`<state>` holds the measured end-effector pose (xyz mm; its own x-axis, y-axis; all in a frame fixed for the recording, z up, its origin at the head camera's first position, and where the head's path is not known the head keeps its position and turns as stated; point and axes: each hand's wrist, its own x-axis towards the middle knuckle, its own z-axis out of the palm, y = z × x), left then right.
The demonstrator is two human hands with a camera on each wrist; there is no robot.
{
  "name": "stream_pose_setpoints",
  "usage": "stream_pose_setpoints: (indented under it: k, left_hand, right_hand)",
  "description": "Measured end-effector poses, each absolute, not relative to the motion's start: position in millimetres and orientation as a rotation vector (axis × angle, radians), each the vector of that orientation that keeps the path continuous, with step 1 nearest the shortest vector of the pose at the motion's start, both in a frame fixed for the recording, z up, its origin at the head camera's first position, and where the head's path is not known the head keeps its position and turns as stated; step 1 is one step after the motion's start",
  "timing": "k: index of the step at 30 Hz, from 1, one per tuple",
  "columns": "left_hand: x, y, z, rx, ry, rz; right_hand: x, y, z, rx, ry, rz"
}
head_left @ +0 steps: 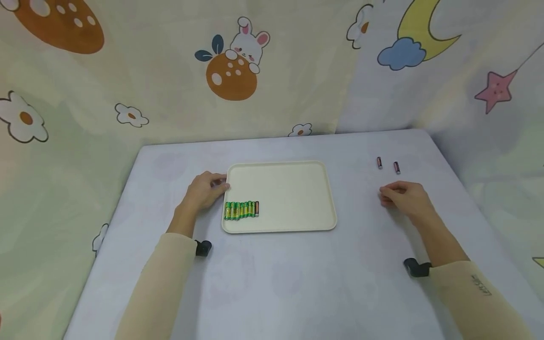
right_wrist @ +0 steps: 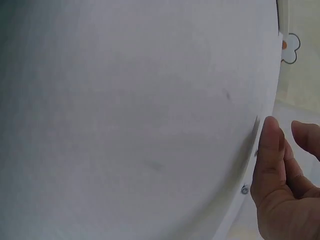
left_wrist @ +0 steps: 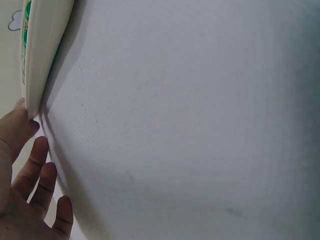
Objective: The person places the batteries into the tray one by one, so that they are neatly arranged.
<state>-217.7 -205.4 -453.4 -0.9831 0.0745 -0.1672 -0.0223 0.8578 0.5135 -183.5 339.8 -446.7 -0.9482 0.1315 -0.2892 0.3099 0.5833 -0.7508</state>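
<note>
A cream tray [head_left: 293, 198] lies in the middle of the table in the head view. Side by side in its near left corner stands a row of several green batteries [head_left: 238, 210], with one dark battery [head_left: 257, 208] at the row's right end. My left hand [head_left: 203, 190] pinches the tray's left rim between thumb and fingers. Off to the right, my right hand [head_left: 405, 197] hovers over the table, its thumb apart from the fingers and nothing visible between them. Just beyond it lie two dark batteries, one on the left [head_left: 379, 163] and one on the right [head_left: 397, 167].
A white cloth covers the table [head_left: 272, 283]. Behind and beside it hangs a patterned curtain [head_left: 170, 71] with cartoon prints. Both wrists carry small black camera mounts, one on the left [head_left: 203, 248] and one on the right [head_left: 416, 267].
</note>
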Motion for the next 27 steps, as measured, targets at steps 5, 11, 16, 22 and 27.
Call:
stream_pose_setpoints:
  k: [5, 11, 16, 22, 27]
  left_hand:
    - [-218.0, -205.9, -454.6, 0.034, 2.852, 0.795]
    - [-218.8, -203.3, -454.4, 0.029, 2.844, 0.76]
    - [-217.7, -200.0, -455.9, -0.005, 2.843, 0.774]
    - [-218.1, -197.8, -457.5, -0.016, 2.821, 0.791]
    - [-218.4, -202.0, -456.0, -0.034, 2.838, 0.789]
  right_hand:
    - [-190.2, 358.5, -447.8, 0.428, 2.695, -1.198]
    - [-202.7, 382.5, -449.3, 0.594, 2.712, -1.123]
    - [-219.4, 396.7, -451.8, 0.767, 2.622, -1.244]
    - [-235.6, 402.5, -455.5, 0.894, 2.567, -1.272]
    - [-246.2, 397.0, -455.7, 0.879, 2.598, -1.22]
